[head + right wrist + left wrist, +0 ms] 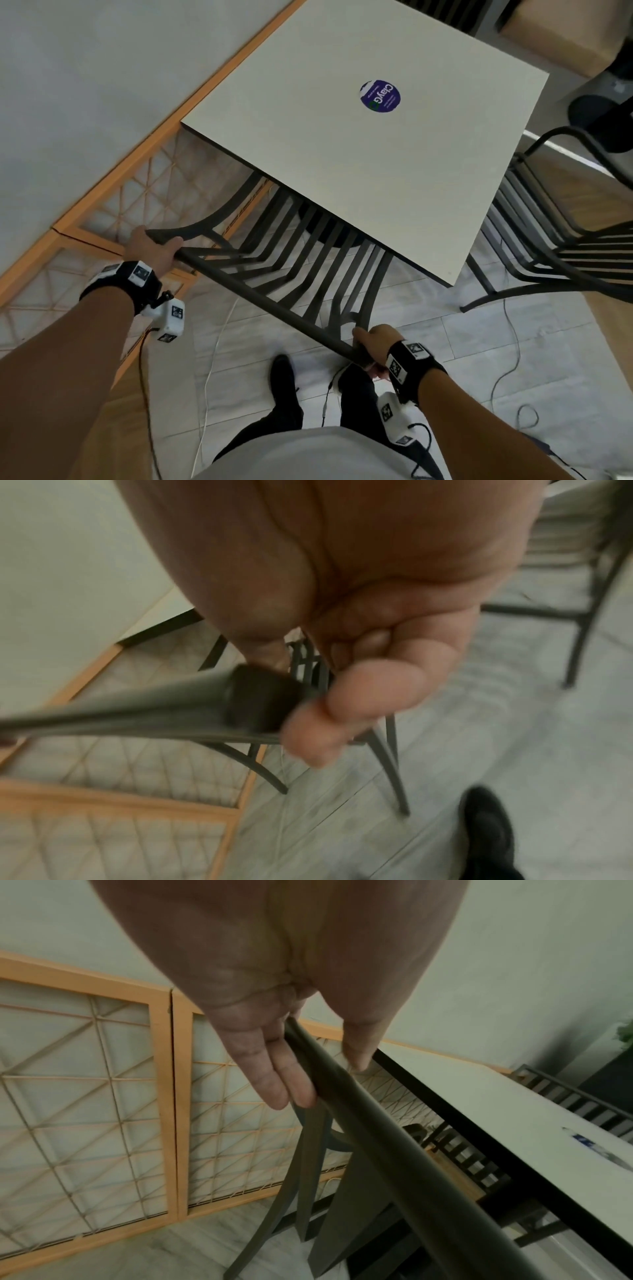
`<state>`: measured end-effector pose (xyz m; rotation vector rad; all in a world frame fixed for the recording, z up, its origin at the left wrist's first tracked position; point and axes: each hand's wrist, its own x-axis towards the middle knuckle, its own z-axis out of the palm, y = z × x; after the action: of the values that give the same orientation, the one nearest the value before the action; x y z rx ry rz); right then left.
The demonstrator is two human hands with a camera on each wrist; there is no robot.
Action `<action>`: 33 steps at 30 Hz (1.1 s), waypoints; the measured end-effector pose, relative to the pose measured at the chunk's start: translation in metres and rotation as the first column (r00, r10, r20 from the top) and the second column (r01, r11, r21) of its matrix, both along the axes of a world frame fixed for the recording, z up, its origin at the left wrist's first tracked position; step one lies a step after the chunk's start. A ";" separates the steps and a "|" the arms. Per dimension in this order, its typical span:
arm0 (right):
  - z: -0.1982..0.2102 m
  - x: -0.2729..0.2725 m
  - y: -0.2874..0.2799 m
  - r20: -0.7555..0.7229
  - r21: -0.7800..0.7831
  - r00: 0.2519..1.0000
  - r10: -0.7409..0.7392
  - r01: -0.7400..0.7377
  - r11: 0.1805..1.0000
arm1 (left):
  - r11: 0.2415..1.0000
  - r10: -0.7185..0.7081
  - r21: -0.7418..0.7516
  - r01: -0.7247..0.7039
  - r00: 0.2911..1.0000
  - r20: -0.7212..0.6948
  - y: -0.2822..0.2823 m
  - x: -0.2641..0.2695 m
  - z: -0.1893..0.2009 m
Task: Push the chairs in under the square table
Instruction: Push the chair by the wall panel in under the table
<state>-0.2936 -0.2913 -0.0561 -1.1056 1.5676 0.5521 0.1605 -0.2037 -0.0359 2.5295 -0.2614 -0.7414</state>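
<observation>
Both hands on the top rail of the near dark metal chair (301, 274), one at each end. Left hand (156, 248) wraps the rail's left end, thumb over the top; the left wrist view shows fingers (274, 1085) lying along one side of the bar and the thumb on the other, so it grasps the rail. Right hand (375, 344) grips the right end; the right wrist view, blurred, shows curled fingers (342, 710) around the bar's end.

The chair's seat slats run under the near edge of the square white tabletop (342, 154), seat largely beneath it, backrest rail just outside the edge, near the person. A round blue sticker (379, 96) sits on the tabletop toward its far side.

A second dark slatted chair (561, 240) stands at the tabletop's right side, its seat mostly outside the edge, only its near corner close to the tabletop corner. Part of a third slatted chair shows past the far edge, top of head view.

Left of the tabletop, a low orange-framed lattice panel (102, 219) runs along the pale wall. Floor is light tile with thin cables (507, 370) trailing across it. Person's dark shoe (282, 377) on the floor between the arms; wrist cameras strapped on both forearms
</observation>
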 end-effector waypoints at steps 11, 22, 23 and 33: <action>0.019 -0.044 -0.013 -0.264 -0.231 0.884 0.386 -0.446 0.865 | 0.997 -0.026 0.058 0.047 0.946 -0.322 0.126 -0.059 -0.022; 0.015 -0.023 0.015 -0.235 -0.277 0.892 0.386 -0.442 0.853 | 0.869 -0.371 0.161 0.467 0.833 -0.411 0.152 -0.114 -0.033; 0.015 -0.024 0.017 -0.233 -0.284 0.893 0.384 -0.440 0.852 | 0.857 -0.412 0.141 0.495 0.824 -0.390 0.145 -0.120 -0.025; 0.012 -0.084 0.010 -0.177 -0.281 0.912 0.370 -0.407 0.869 | 0.714 -0.697 -0.050 0.698 0.703 -0.140 0.064 -0.200 0.065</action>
<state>-0.3780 -0.2810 -0.0438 -1.6825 1.5741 0.6599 -0.0393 -0.1395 0.0288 2.3262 -1.2202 -1.1995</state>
